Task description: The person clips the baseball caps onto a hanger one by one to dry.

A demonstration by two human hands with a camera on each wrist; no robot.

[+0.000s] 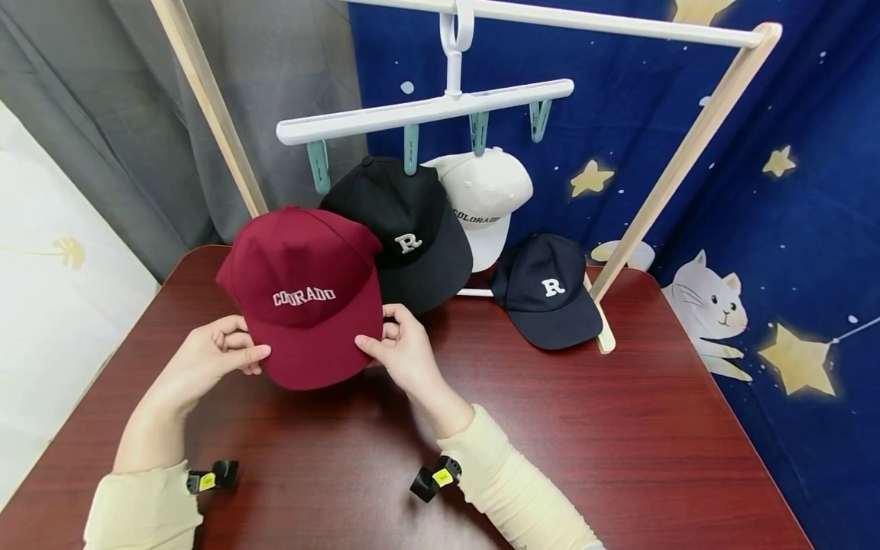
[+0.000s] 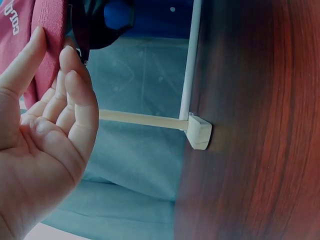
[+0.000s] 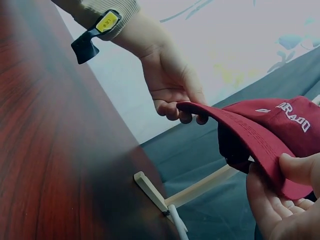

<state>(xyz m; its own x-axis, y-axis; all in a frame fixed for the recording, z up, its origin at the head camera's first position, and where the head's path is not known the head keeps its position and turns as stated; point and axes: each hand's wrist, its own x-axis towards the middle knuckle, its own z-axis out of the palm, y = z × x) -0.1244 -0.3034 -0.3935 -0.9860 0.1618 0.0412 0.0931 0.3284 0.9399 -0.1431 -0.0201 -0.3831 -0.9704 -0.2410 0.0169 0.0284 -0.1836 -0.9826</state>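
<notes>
Both hands hold a dark red baseball cap (image 1: pixel 302 260) lettered COLORADO by the two sides of its brim, raised above the table. My left hand (image 1: pixel 209 355) pinches the brim's left edge between thumb and fingers. At the brim's right edge, the thumb of my right hand (image 1: pixel 406 351) lies on top and its fingers are beneath, as the right wrist view also shows. Just behind the red cap is a black cap (image 1: pixel 392 221) with a white R, hanging below a teal clip (image 1: pixel 411 149). A white cap (image 1: pixel 481 191) hangs beside it, under another teal clip (image 1: pixel 478 131).
A white clip hanger (image 1: pixel 426 111) hangs from the rack's top bar (image 1: pixel 605 23). Its outer teal clips (image 1: pixel 319 164) hold nothing. A navy cap (image 1: pixel 550 286) sits by the rack's right wooden leg (image 1: pixel 687 153). The reddish-brown table (image 1: pixel 584 443) lies below; curtains stand behind.
</notes>
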